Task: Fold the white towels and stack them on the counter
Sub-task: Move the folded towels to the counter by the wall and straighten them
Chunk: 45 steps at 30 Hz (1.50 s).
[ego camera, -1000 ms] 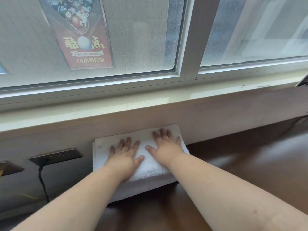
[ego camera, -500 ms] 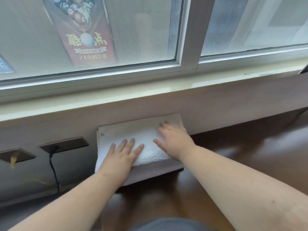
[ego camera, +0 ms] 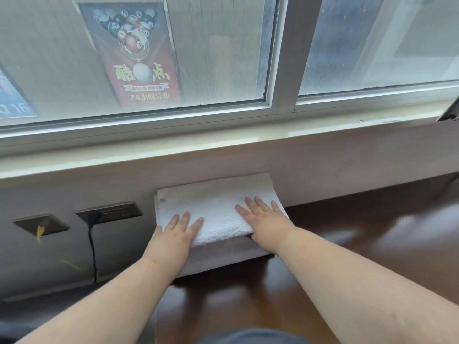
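Observation:
A folded white towel (ego camera: 213, 207) lies on top of a stack of towels (ego camera: 223, 254) against the wall below the window sill, on the dark wooden counter (ego camera: 372, 244). My left hand (ego camera: 175, 234) rests flat on the towel's near left corner, fingers straight. My right hand (ego camera: 265, 223) lies flat on its near right part, fingers spread and straight. The lower towels show only as a greyish front face under the top one.
Two wall sockets (ego camera: 109, 212) (ego camera: 41, 223) sit left of the stack, with a black cable (ego camera: 92, 252) hanging from one. A pale window sill (ego camera: 223, 142) runs above, with posters (ego camera: 134, 53) behind the frosted glass. A dark object (ego camera: 450, 112) sits at the far right edge.
Both hands have slid from the middle of the towel toward its near edge and outward, left hand to the left corner, right hand to the right side. The view has dipped lower.

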Tool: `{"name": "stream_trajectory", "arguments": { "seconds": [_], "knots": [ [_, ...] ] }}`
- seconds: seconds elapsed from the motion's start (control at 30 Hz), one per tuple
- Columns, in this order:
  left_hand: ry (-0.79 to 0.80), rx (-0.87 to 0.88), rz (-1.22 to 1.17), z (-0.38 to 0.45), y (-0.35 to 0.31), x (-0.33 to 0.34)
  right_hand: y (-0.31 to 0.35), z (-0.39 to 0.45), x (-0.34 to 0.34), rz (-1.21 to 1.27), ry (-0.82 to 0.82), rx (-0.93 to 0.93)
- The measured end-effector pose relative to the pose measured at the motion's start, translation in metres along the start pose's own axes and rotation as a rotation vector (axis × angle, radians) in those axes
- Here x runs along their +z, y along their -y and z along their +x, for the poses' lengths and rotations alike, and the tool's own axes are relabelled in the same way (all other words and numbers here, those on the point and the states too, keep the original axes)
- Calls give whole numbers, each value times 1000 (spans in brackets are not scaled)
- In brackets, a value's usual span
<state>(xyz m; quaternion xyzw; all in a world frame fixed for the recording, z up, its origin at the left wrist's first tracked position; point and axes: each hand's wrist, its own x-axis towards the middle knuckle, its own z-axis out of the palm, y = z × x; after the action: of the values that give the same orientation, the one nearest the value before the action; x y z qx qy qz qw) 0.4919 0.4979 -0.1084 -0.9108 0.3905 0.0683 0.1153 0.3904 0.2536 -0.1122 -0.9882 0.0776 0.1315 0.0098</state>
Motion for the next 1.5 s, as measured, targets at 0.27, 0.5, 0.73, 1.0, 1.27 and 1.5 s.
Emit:
{"name": "stream_trajectory", "arguments": {
  "seconds": [0.27,0.5,0.73,1.0,1.27,1.5],
  "knots": [
    [-218,-444,-1138,-17,17,31,-39,-19,16,419,-92,319],
    [-118,-527,-1348,-25,18,44,-40,-22,22,1092,-203,482],
    [-83,-648,-1351,-25,17,53,-41,-21,36,1302,-136,515],
    [-116,-654,-1107,-22,22,49,-36,-19,42,1327,-229,557],
    [-142,-469,-1140,-38,18,57,-43,-31,47,1438,14,494],
    [-216,-624,-1228,-33,6,51,-47,-30,53,1412,-125,590]
  ]
}}
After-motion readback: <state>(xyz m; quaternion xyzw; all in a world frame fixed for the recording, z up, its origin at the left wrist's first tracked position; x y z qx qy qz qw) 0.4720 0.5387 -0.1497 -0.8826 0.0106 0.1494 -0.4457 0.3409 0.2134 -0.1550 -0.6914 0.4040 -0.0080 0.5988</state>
